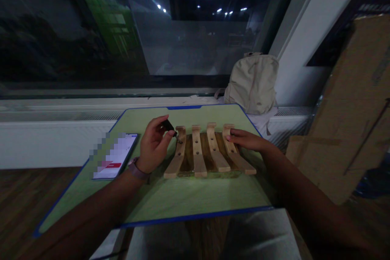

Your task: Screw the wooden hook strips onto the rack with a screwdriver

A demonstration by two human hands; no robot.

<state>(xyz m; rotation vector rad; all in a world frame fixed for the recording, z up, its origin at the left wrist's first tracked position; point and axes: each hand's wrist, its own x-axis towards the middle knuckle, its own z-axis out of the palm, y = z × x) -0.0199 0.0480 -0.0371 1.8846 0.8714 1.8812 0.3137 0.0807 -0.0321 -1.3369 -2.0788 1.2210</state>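
Rack of four pale curved wooden slats (pixel 202 152), with holes drilled along each, is laid on a darker wooden board (pixel 187 158) — both are set on a green cutting mat (pixel 195 197) with a blue edge, carried by the bench (pixel 36 195). Left hand (pixel 155 142) is held at the rack's 9 o'clock, its fingers (pixel 161 122) pinched around a small dark object (pixel 169 126), just beside the top of the leftmost slat; what the object is cannot be told. Right hand (pixel 248 139) is held at 3 o'clock, relaxed and grasping nothing, its fingertips (pixel 231 132) resting on the top of the rightmost slat. Phone (pixel 114 156) is placed on the mat at 9 o'clock, backpack (pixel 251 85) is propped at 1 o'clock, and cardboard sheet (pixel 344 109) stands at 3 o'clock
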